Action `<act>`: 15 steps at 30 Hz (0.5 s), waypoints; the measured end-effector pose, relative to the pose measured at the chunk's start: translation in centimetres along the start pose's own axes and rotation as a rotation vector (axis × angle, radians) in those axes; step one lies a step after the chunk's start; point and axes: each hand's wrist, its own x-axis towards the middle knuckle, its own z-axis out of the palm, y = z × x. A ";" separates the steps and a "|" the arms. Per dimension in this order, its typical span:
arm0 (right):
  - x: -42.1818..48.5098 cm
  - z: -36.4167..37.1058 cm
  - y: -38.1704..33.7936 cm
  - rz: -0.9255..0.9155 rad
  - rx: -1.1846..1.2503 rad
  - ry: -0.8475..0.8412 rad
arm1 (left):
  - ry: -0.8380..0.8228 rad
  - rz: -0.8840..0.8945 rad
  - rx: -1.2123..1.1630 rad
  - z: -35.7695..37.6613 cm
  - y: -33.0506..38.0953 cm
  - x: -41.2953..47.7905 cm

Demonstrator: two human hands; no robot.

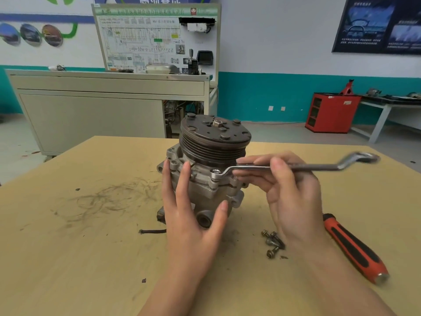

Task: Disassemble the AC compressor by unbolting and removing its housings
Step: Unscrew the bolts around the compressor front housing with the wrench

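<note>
Partway through the unbolting. Upright on the tabletop (pixel 91 247), pulley uppermost: the compressor (pixel 202 176), housings (pixel 218 192) not yet parted. Flat against its body, the left hand (pixel 189 206), fingers straight, bracing. Curled round a ring wrench (pixel 296 166), the right hand (pixel 289 190), ring seated on a flange bolt (pixel 215 171). Already out, seemingly — several loose bolts (pixel 272 244) by the right wrist, near a red-handled tool (pixel 355 247). Left to do: this bolt, any hidden behind, then lifting the housings off.
</note>
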 end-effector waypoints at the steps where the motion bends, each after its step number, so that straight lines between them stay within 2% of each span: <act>1: 0.5 -0.1 -0.1 0.153 0.109 0.024 | 0.001 0.003 0.002 0.0 0.0 0.0; 3: 1.0 -0.3 0.0 0.359 0.247 0.054 | 0.001 0.005 0.010 0.1 0.0 0.0; 4: 1.1 -0.4 0.1 0.375 0.265 0.065 | 0.001 0.003 0.013 0.1 -0.1 0.0; 6: 0.7 -0.6 0.0 0.208 0.163 0.091 | 0.002 -0.004 0.018 0.0 -0.2 0.0; 8: 0.2 -0.6 -0.4 -0.115 -0.086 0.106 | -0.002 -0.009 0.019 0.0 -0.2 0.0; 10: -0.4 -0.5 -0.7 -0.377 -0.303 0.053 | -0.002 -0.004 0.011 0.1 -0.1 0.0; 12: -1.2 -0.1 -0.7 -0.489 -0.453 -0.030 | 0.001 0.003 0.011 0.0 -0.2 0.0; 15: -2.0 0.9 -0.9 -0.544 -0.603 -0.109 | -0.002 -0.002 0.010 0.0 -0.3 0.1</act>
